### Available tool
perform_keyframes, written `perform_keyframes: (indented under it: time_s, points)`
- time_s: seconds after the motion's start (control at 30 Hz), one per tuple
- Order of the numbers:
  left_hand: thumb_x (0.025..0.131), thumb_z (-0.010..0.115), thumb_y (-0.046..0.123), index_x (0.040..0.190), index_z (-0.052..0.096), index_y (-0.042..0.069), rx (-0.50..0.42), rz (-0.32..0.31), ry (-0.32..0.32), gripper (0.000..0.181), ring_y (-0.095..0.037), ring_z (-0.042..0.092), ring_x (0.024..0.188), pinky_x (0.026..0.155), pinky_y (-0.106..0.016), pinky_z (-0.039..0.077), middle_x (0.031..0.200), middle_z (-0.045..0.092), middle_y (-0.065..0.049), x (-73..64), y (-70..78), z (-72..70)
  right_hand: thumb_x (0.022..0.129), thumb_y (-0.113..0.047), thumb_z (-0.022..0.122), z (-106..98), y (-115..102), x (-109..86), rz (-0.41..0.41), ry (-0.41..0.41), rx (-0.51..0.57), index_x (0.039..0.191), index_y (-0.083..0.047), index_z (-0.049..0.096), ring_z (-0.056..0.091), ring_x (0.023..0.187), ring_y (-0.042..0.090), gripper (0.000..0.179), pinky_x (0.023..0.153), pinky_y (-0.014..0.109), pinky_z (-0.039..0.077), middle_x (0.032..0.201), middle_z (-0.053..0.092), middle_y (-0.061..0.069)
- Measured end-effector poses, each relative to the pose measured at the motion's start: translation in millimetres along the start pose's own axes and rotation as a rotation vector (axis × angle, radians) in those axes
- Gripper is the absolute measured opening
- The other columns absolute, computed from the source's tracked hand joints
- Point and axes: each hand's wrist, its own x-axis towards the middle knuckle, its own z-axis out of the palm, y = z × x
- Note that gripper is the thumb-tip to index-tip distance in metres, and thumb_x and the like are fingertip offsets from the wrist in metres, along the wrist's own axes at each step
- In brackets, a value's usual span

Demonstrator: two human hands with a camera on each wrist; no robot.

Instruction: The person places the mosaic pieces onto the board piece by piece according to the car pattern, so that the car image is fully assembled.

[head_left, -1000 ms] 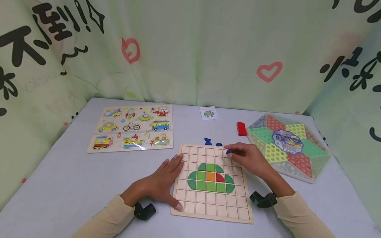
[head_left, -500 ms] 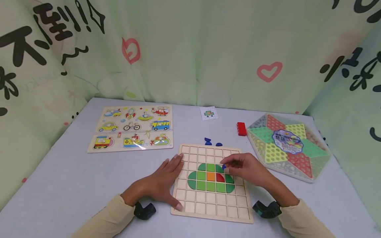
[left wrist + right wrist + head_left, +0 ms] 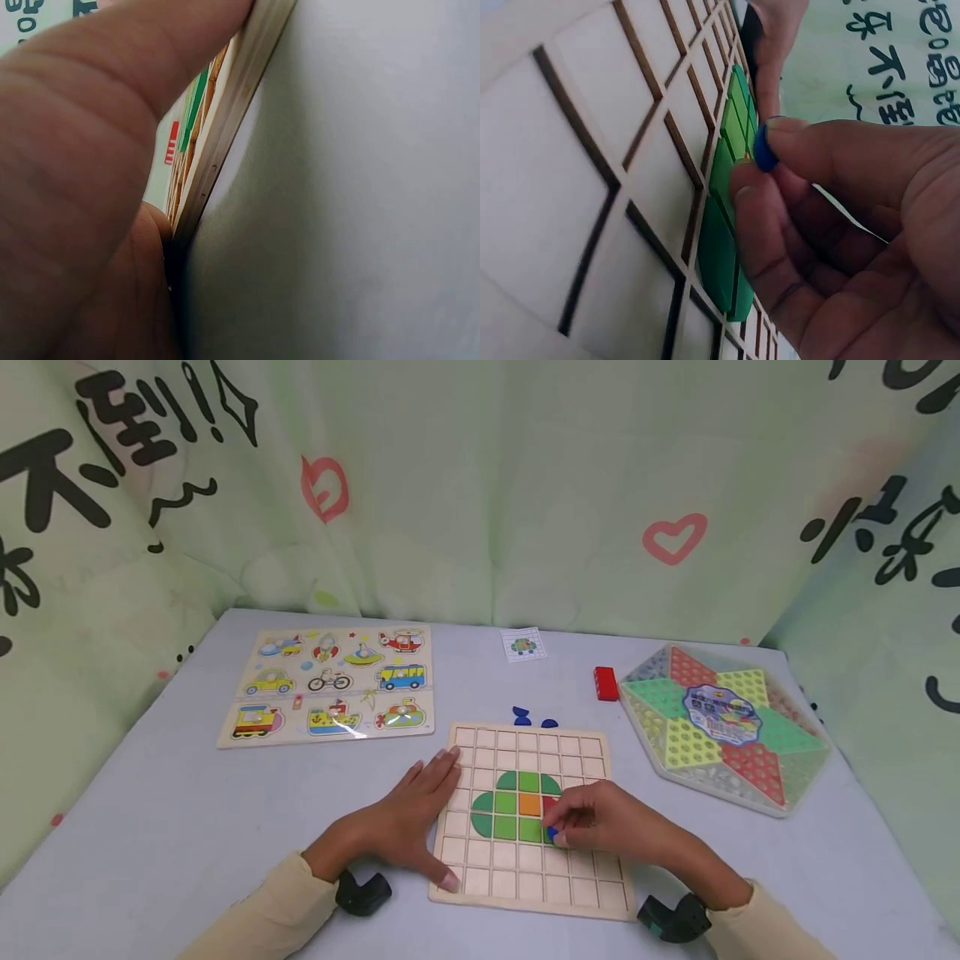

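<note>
A wooden grid board [image 3: 517,881] lies on the table, with green, orange and red tiles [image 3: 506,827] set in its middle squares. My left hand [image 3: 401,818] rests along the board's left edge, fingers spread and thumb near the lower corner. In the left wrist view that thumb [image 3: 82,97] overlaps the board's edge. My right hand [image 3: 600,818] pinches a small blue piece [image 3: 765,146] between thumb and index finger, close over the lower right of the green tiles. The hand hides some tiles there in the head view.
Several blue pieces [image 3: 522,721] lie just beyond the board's far edge. Farther back are a small pattern card [image 3: 523,645] and a red block [image 3: 606,683]. A vehicle puzzle board [image 3: 330,693] lies at left, a hexagonal game box [image 3: 723,727] at right.
My right hand has carried the blue piece from the board's far right squares toward me, down over the green tiles. The left hand has stayed in place on the board.
</note>
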Motion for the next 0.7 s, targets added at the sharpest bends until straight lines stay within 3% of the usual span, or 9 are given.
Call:
perform_keyframes:
  time_s: [0.2,0.4,0.7]
  points:
    - [0.062,0.076,0.071,0.156,0.006,0.006,0.013,-0.015,-0.011,0.135,-0.019,-0.012,0.147,0.116,-0.043,-0.003,0.162,-0.012,-0.003,-0.2,1.8,0.2,0.087,-0.007,0.073,8,-10,-4.1,0.008,-0.069,-0.106,0.095,-0.017,0.076,0.056,0.075,0.009,0.013,0.067,0.023,0.051,0.082,0.065,-0.011]
    - [0.062,0.076,0.072,0.156,0.005,0.006,0.025,-0.006,-0.012,0.135,-0.018,-0.012,0.146,0.116,-0.043,-0.003,0.162,-0.013,-0.003,0.2,0.9,-1.0,0.084,-0.001,0.073,15,-14,-6.8,-0.03,-0.066,-0.141,0.094,-0.014,0.075,0.054,0.072,0.005,0.016,0.063,0.023,0.05,0.081,0.065,-0.011]
    - [0.063,0.077,0.069,0.156,0.007,0.004,0.006,0.004,-0.001,0.133,-0.02,-0.011,0.147,0.116,-0.044,-0.003,0.163,-0.01,-0.005,-0.6,-0.3,1.0,0.083,-0.004,0.075,19,-15,-5.8,-0.035,-0.024,-0.304,0.093,-0.018,0.075,0.051,0.08,0.006,0.018,0.071,0.025,0.047,0.086,0.06,-0.018]
